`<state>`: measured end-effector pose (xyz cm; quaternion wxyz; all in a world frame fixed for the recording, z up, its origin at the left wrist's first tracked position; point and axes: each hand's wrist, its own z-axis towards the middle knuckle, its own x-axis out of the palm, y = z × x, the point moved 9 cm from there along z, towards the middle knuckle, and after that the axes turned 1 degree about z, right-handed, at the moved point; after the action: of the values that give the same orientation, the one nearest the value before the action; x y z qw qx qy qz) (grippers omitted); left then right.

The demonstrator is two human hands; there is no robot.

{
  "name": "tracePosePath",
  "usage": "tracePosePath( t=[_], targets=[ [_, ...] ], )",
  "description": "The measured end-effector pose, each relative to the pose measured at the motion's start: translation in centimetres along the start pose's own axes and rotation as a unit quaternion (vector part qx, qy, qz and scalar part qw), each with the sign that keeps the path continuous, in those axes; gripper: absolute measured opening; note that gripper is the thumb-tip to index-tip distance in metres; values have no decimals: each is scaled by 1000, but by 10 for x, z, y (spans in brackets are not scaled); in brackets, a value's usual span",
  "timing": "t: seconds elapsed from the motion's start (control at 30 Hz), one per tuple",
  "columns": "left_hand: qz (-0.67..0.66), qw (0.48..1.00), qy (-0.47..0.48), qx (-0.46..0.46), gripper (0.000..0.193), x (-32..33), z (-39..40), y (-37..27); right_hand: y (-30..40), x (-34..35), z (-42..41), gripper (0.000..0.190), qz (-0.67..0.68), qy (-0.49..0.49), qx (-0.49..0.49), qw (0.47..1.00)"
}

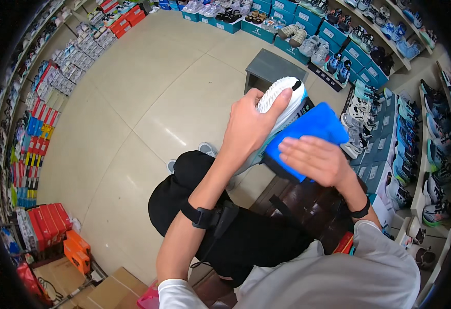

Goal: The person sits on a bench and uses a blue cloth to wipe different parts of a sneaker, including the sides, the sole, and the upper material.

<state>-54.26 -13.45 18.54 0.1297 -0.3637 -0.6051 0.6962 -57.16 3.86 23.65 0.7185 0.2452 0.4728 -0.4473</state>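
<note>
My left hand (248,121) grips a sneaker (283,96) around its white sole, with the thumb lying near a black patch at one end. Teal and black show on the sneaker's side. A bright blue cloth (310,131) covers part of the shoe. Over this cloth lies my right hand (316,160), slightly blurred, its fingers straight and close together and its thumb hidden. A dark edge shows along the cloth's lower side. Both hands are above my lap and black trousers (248,231).
A grey stool (275,63) stands just beyond the shoe. Shoe boxes (372,143) topped with sneakers line the right side, next to shelves (418,185). Under me is a dark brown seat (314,204). Cardboard (113,293) lies at lower left, near red boxes (49,224).
</note>
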Motion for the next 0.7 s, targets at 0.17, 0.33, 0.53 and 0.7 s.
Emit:
tracePosePath(
  t=[0.17, 0.33, 0.53, 0.7],
  targets=[
    [0, 1000, -1, 19, 69, 0, 0, -4, -38, -41, -2, 47, -9, -90, 120, 989],
    [3, 999, -1, 32, 69, 1, -1, -5, -15, -16, -2, 30, 19, -49, 80, 995],
    [-10, 1000, -21, -7, 79, -1, 0, 5, 6, 3, 3, 28, 32, 8, 7, 999],
    [-44, 999, -22, -10, 80, 5, 2, 7, -31, -34, 6, 29, 2, -65, 105, 992]
  ],
)
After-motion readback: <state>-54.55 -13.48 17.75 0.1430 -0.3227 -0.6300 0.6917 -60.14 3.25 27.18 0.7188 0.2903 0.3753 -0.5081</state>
